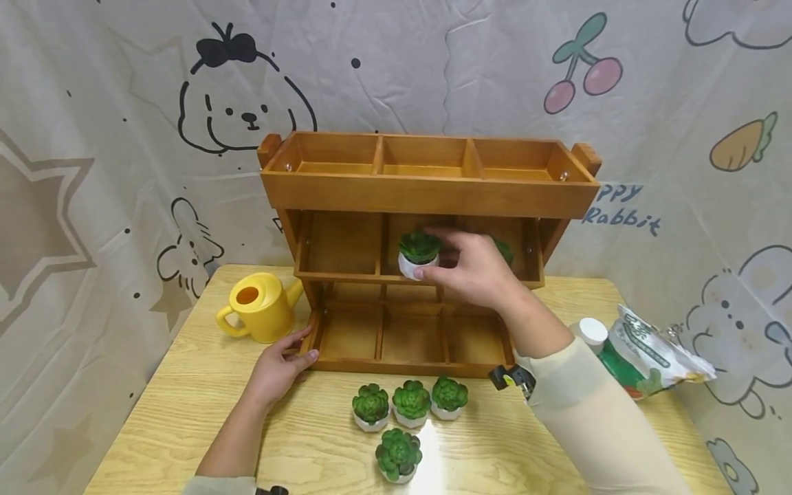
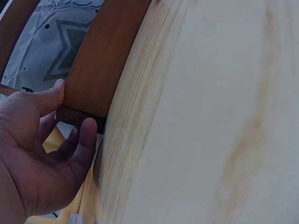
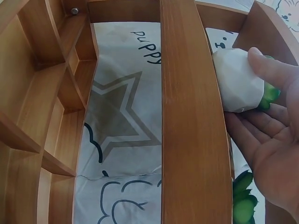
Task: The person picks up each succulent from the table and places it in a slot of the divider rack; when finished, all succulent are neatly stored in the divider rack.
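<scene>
My right hand (image 1: 478,268) holds a small potted succulent (image 1: 419,253) at the middle tier of a wooden three-tier shelf (image 1: 427,194), over its middle compartment. In the right wrist view, the thumb lies on the white faceted pot (image 3: 237,81), with the fingers on its other side. Another succulent (image 1: 504,250) stands in the right compartment of that tier, partly hidden behind my hand. At the shelf's lower left corner, my left hand (image 1: 276,370) grips the frame, thumb and fingers either side of the wooden end (image 2: 80,115) in the left wrist view.
Several potted succulents (image 1: 411,401) stand on the wood-grain table (image 1: 309,433) before the shelf. A yellow watering can (image 1: 265,313) is left of the shelf. On the right are a white-capped bottle (image 1: 592,331) and a green-and-white bag (image 1: 650,354). A patterned cloth hangs behind.
</scene>
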